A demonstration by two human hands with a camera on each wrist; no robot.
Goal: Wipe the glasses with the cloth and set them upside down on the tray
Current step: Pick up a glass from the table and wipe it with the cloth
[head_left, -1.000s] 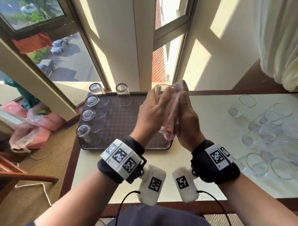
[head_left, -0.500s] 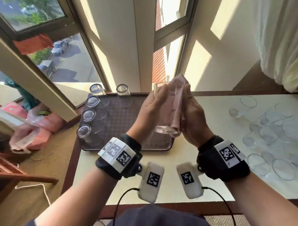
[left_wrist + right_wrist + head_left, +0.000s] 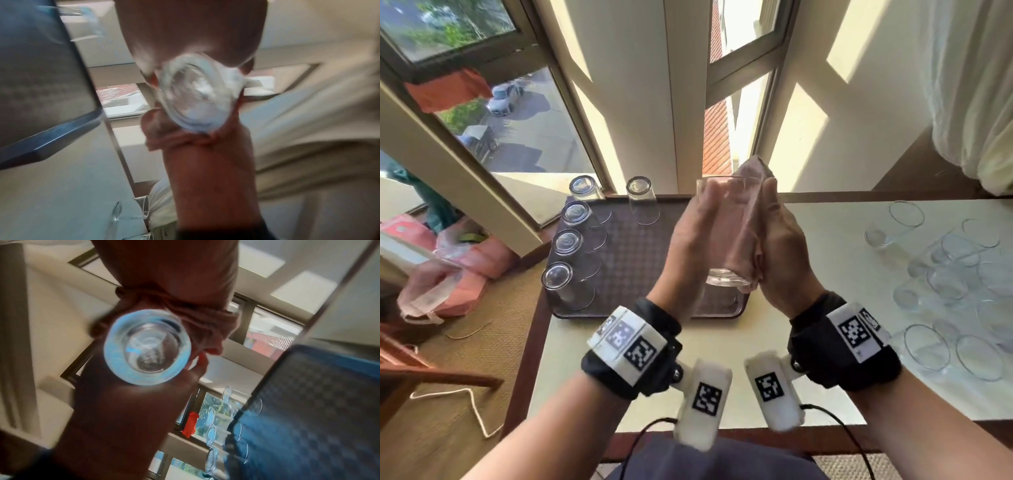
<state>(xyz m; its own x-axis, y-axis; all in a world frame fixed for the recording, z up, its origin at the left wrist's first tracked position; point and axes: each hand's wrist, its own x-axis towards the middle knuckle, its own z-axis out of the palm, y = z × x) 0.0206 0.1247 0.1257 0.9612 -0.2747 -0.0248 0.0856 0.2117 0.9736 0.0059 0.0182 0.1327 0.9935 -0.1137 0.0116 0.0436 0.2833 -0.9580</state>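
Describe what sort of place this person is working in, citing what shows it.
Probably a hotel or guest room, upper floor: many identical tumblers on a window-side table, a service tray of upturned glasses, a curtain, parked cars below.

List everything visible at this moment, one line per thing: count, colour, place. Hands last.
Glass being wiped: one, clear, held upright over the tray's near right part.
Cloth: one, pink, against that glass's right side.
Upturned glasses: five, clear, along the tray's left and far edges.
Tray: one, dark brown, left part of the table.
Table: one, pale top, wooden edge.
Unwiped glasses: a cluster, clear, table's right side; count unclear.
Curtain: white, upper right.
Left hand: holds the glass.
Right hand: presses the cloth on it.
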